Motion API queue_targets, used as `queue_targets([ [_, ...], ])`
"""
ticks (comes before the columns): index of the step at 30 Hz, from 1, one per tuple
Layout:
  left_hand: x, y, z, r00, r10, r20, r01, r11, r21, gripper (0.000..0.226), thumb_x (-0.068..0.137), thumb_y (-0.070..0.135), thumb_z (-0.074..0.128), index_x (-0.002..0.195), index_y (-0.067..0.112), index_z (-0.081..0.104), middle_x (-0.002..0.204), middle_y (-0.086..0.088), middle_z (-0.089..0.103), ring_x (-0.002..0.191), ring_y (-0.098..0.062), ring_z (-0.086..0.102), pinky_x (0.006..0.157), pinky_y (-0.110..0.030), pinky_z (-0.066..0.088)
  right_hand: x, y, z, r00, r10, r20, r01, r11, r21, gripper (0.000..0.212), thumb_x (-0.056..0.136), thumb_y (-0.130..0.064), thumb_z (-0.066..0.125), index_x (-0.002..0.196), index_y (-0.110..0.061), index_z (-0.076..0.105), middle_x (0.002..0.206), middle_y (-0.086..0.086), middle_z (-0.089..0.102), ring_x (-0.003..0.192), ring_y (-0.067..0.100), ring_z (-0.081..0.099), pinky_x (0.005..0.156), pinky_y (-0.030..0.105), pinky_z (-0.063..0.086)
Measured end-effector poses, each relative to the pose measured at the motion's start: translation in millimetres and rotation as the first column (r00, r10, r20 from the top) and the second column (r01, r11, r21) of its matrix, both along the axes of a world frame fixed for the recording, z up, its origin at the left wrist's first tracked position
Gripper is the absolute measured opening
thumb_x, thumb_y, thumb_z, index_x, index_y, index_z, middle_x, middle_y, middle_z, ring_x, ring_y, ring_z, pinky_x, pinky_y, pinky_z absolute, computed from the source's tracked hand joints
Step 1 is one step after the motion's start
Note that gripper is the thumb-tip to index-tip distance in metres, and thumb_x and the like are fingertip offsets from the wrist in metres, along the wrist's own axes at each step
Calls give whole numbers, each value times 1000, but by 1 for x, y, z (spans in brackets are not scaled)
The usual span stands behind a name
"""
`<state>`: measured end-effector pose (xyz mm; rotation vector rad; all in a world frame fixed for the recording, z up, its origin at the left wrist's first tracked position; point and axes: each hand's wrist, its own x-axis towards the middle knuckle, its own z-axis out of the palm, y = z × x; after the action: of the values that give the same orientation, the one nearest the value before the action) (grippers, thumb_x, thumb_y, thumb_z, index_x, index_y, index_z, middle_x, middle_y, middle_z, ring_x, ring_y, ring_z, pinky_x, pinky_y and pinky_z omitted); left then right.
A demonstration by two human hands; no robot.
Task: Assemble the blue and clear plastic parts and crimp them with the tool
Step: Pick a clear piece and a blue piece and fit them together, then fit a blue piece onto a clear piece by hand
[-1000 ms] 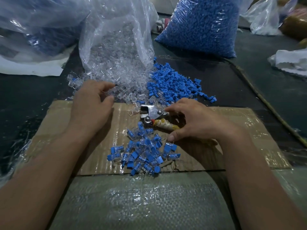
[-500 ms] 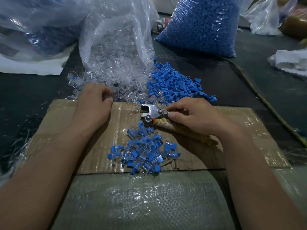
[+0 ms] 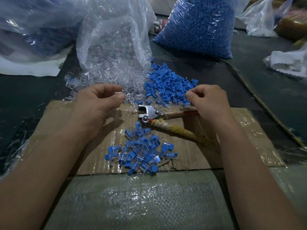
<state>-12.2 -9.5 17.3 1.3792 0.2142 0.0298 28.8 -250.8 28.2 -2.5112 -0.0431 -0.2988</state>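
Observation:
My left hand (image 3: 98,103) is over the cardboard's far left, and its thumb and forefinger pinch a small clear part (image 3: 119,93) beside the spilled clear parts (image 3: 106,80). My right hand (image 3: 209,100) has its fingers curled, with the tips at the near edge of the loose blue parts (image 3: 167,83). What those fingertips hold is hidden. The crimping tool (image 3: 149,113) lies free on the cardboard (image 3: 232,146) between my hands, one handle wrapped in yellow tape. Several assembled blue-and-clear pieces (image 3: 141,150) are heaped in front of it.
A torn clear bag of clear parts (image 3: 114,39) stands at the back centre. A full bag of blue parts (image 3: 197,25) is at the back right. More plastic bags (image 3: 33,27) lie at the far left, and white cloth (image 3: 289,62) at the right edge.
My right hand has let go of the tool and moved up to the blue pile. My left hand has lifted off the clear pile with a clear part pinched in it.

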Motion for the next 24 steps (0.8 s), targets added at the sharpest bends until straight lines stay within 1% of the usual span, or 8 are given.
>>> queue_targets([
  [3,-2,-1,-1,1000,-15,-2,15,1000,27,12,56,20,72,68,21,69,65,3,65,54,-9,60,46,-28,54,3,3,-3,1000,9,-24,-8,1000,13,7,88,-25,60,86,-23,66,69,-21,52,66,-4,50,61,16,37],
  [5,-2,0,-1,1000,-29,11,29,999,26,14,57,17,71,70,20,68,68,2,66,58,-9,62,49,-29,56,4,8,-5,999,37,-36,-37,999,-12,8,87,-23,62,91,-22,69,73,-18,55,69,-3,51,67,18,41],
  [8,-1,0,-1,997,-55,53,56,998,-8,20,55,12,69,74,17,68,77,-1,67,65,-9,66,54,-21,54,7,15,-8,996,70,-59,-75,993,-88,17,85,-24,64,100,-18,69,91,-7,64,81,5,53,78,25,44],
  [12,-1,-3,-1,994,-83,64,87,995,-56,23,55,8,67,78,12,67,79,-5,66,67,-9,67,60,-15,52,11,18,-12,994,72,-79,-85,981,-175,28,84,-24,65,111,-17,66,109,-1,62,90,7,47,81,25,38],
  [17,-2,-4,-1,994,-97,48,99,994,-53,23,57,10,66,79,12,67,77,-4,67,67,-10,67,59,-19,54,11,18,-12,985,127,-120,-146,976,-160,25,84,-17,65,109,-21,67,101,-9,55,87,4,44,80,22,38],
  [19,-2,-3,-1,994,-106,29,108,992,-60,22,58,11,66,80,13,68,75,-3,68,65,-11,67,56,-22,55,12,18,-13,989,114,-98,-125,985,-120,23,83,-14,64,105,-20,67,100,-8,58,86,5,48,80,24,42],
  [21,-2,-3,-1,993,-113,31,115,992,-53,22,58,10,66,80,13,68,74,-3,68,64,-10,67,56,-22,55,13,19,-14,994,96,-58,-100,991,-85,22,84,-13,62,104,-19,65,97,-7,58,83,6,49,75,23,41],
  [24,-1,-3,-3,992,-121,40,123,991,-48,20,58,9,67,77,13,69,74,-4,68,65,-11,67,56,-21,55,16,24,-16,996,85,-19,-86,993,-82,28,88,-18,58,115,-19,60,100,-5,56,85,8,48,75,22,38],
])
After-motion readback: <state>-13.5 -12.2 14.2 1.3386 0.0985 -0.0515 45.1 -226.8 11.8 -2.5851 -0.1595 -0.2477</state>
